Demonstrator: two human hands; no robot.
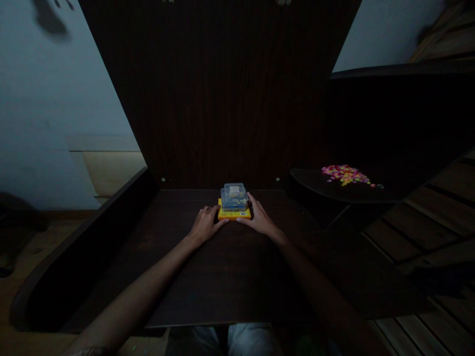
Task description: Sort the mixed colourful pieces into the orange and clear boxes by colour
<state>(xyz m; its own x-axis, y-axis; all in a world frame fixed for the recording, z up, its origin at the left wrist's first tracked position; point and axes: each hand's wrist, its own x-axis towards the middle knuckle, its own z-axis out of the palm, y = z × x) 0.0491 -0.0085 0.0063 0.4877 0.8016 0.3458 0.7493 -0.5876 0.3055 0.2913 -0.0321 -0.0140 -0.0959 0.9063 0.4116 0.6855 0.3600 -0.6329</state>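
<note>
A small stack of boxes sits at the far middle of a dark wooden desk (pixel 208 277): a clear plastic box (pixel 234 196) on top of a flat yellow box (pixel 233 214). My left hand (pixel 203 225) rests against the stack's left side, fingers curled, thumb touching the yellow box's front corner. On the right side my right hand (pixel 259 217) lies along the stack, its fingers stretched beside the clear box and its thumb at the yellow box's front edge. Both forearms reach in from the bottom of the view.
A tall dark panel (pixel 222 89) rises behind the desk. A raised rim (pixel 85 237) runs along the desk's left side. To the right a lower dark shelf (pixel 334 190) holds a pile of small colourful pieces (pixel 347 175). Wooden slats (pixel 438 207) lie further right.
</note>
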